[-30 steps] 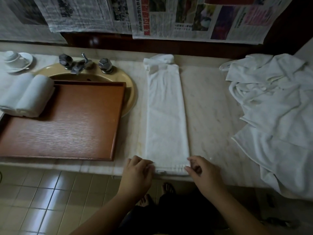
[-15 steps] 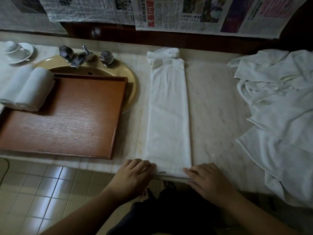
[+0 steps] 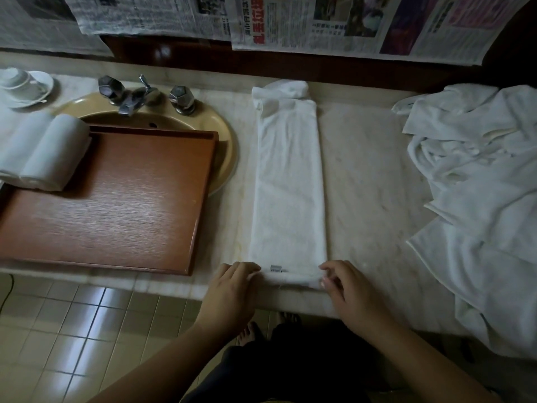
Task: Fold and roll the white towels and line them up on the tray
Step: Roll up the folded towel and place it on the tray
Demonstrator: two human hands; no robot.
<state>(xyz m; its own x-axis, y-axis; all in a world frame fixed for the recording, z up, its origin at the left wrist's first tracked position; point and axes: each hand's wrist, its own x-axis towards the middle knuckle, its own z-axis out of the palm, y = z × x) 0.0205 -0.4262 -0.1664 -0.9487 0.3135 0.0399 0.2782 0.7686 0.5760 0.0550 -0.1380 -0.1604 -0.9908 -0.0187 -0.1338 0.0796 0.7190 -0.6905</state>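
- The long towel (image 3: 289, 181) is soft white cloth and looks a bit fuzzy, not shiny.
- The two rolled towels (image 3: 43, 152) are the same soft white cloth.
- The pile of towels (image 3: 476, 193) is floppy white cloth with lots of wrinkles.
- The tray (image 3: 116, 216) is brown wood with thin lines in it and a soft shine.
- The counter (image 3: 369, 175) is pale stone, smooth, with cloudy marks.
- The tap (image 3: 139, 96) is grey shiny metal.
- The sink (image 3: 220, 135) is smooth and yellow-brown.
- The newspapers (image 3: 334, 21) are thin printed paper.
- The floor tiles (image 3: 72, 330) are glossy.

Bare forearms, dark trousers (image 3: 290, 367), bare feet (image 3: 247, 334)
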